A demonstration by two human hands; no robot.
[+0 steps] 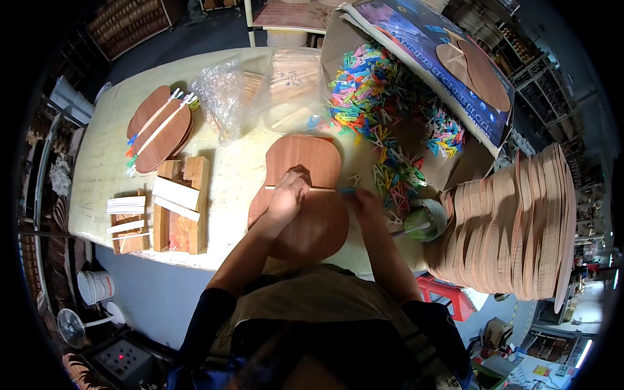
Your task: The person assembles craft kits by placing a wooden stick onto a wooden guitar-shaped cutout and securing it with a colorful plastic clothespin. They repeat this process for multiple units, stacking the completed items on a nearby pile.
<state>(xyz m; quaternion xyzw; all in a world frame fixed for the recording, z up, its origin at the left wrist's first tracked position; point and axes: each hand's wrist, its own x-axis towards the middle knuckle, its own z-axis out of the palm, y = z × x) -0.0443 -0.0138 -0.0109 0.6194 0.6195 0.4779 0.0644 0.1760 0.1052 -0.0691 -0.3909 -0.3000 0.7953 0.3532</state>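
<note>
A brown guitar-shaped wooden plate (309, 231) lies in front of me on the table, its narrow end pointing away. Across its waist runs a thin pale wood strip (322, 190). My left hand (290, 192) is closed over the strip near the middle of the plate, fingers curled down and partly hidden. At the plate's right edge, my right hand (366, 203) pinches a blue clothespin (348, 190) by the strip's end. Its fingertips are somewhat dark and blurred. A pale clothespin (355, 180) lies just beyond that hand.
Many coloured clothespins (364, 84) spill from a cardboard box (468, 170) at far right. A tall stack of wooden plates (500, 227) stands right. Wooden holders (199, 224) with pale strips, clipped plates (166, 140) and plastic bags (224, 97) occupy the table's left and back.
</note>
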